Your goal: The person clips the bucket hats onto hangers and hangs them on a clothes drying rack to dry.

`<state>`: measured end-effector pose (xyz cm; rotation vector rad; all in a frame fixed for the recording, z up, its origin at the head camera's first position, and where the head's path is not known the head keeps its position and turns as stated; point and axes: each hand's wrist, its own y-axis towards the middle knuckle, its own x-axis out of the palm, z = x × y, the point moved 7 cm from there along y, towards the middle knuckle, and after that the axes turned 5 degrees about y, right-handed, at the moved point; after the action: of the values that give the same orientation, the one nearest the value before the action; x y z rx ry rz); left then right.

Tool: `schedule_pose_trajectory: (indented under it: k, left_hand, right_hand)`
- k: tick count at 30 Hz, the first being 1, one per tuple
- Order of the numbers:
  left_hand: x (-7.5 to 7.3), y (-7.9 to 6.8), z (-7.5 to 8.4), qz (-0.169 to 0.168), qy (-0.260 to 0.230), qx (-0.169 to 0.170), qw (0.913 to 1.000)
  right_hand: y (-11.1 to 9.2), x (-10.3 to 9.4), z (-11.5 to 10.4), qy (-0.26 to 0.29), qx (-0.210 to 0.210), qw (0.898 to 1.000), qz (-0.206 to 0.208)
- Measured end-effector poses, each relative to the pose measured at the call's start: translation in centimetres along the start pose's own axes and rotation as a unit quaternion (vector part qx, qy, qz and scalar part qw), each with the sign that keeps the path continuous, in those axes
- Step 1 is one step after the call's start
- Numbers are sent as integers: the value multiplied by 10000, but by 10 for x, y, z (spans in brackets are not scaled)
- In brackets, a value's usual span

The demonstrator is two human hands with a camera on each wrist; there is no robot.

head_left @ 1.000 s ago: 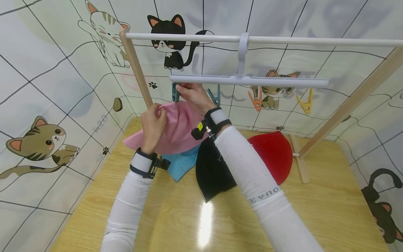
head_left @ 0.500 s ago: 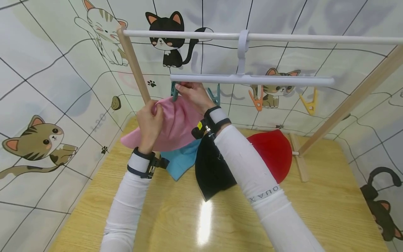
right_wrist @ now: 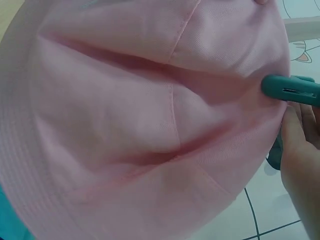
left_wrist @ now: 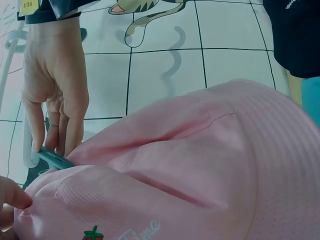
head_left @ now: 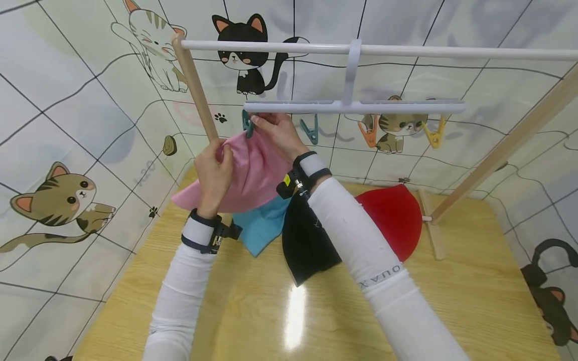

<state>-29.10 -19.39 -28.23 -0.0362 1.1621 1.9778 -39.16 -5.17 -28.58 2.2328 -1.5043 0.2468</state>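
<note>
A pink bucket hat (head_left: 250, 175) hangs crown up under the left end of a white hanger (head_left: 397, 107). My left hand (head_left: 213, 173) pinches the crown's fabric on its left side. With thumb and fingers, my right hand (head_left: 282, 134) holds the teal clothespin (head_left: 247, 123) at the hanger's left end. In the right wrist view that clothespin (right_wrist: 290, 90) has its tip over the crown's top edge. A small strawberry and lettering (left_wrist: 145, 230) show on the hat (left_wrist: 200, 150) in the left wrist view.
Another teal clothespin (head_left: 310, 130), an orange one (head_left: 369, 131) and a yellow one (head_left: 435, 133) dangle along the hanger. The hanger hooks on a white rod (head_left: 280, 48) between wooden posts. Blue (head_left: 259, 225), black (head_left: 304, 245) and red hats (head_left: 397, 220) lie on the wooden table (head_left: 239, 311).
The left hand has shifted slightly left and up with the hat. The right hand stays at the teal clothespin. The hanger has swung a little, and its right end sits higher.
</note>
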Motion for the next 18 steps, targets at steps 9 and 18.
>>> schedule_pose_trajectory:
  k: [9, 18]
  left_hand:
    - [0, -1, -6, 128, -16, -157, 9998]
    - [-2, -3, -13, 283, 3, -267, 9992]
  right_hand:
    - [-7, -7, -1, -699, -153, 9973, 138]
    - [-34, -27, 13, -1377, 146, 9903, 122]
